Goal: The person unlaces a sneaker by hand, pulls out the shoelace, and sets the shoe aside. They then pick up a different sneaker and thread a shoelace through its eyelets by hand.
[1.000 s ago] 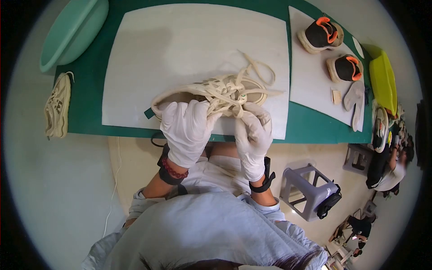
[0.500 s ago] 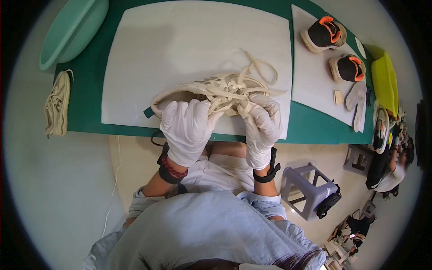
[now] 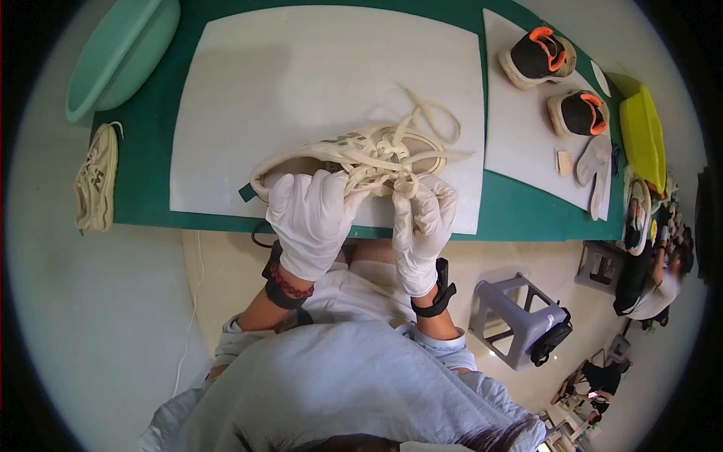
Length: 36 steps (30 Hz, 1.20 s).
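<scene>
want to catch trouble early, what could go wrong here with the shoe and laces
The loose lace trails past the toe and could snag or tangle. The cream shoe lies near the front edge of the table, so a hard pull by the right hand might drag it off if the left hand slips.

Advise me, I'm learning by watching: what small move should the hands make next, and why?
I'd have the right hand gently draw the lace outward while the left hand steadies the shoe: the right fingers appear to pinch the lace, which crosses the shoe in loose loops.
</scene>
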Available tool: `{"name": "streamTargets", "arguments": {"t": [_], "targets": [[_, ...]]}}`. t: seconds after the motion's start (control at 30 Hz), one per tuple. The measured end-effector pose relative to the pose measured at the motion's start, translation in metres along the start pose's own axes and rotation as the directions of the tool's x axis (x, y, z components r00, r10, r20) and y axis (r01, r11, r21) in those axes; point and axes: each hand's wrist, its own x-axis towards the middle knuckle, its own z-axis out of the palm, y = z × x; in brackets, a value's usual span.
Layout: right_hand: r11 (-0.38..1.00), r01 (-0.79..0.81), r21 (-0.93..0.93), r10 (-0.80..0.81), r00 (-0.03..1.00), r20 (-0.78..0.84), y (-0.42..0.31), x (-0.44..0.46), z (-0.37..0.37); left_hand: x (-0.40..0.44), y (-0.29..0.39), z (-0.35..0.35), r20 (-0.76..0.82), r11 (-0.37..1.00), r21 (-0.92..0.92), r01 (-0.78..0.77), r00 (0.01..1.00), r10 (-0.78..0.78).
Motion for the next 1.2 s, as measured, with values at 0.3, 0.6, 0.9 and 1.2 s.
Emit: {"name": "streamTargets", "arguments": {"t": [0.3, 0.6, 0.9, 1.2], "targets": [[0.995, 0.002, 0.104, 0.003, 0.999, -0.049, 0.004, 0.005, 0.000, 0.000, 0.001, -0.002, 0.020, 1.000, 0.029, -0.004, 1.000, 0.003], [0.954, -0.132, 0.271, 0.142, 0.990, -0.019, -0.001, 0.015, 0.001, 0.000, 0.001, -0.002, 0.019, 1.000, 0.025, -0.002, 1.000, 0.001], [0.999, 0.015, -0.035, -0.015, 1.000, -0.018, 0.008, -0.004, 0.007, -0.001, 0.001, 0.000, -0.015, 0.999, 0.046, -0.007, 1.000, 0.008], [0.999, -0.008, 0.035, 0.009, 1.000, -0.017, -0.003, -0.006, 0.004, 0.000, 0.000, -0.002, 0.030, 0.999, 0.033, 0.013, 0.999, -0.014]]}}
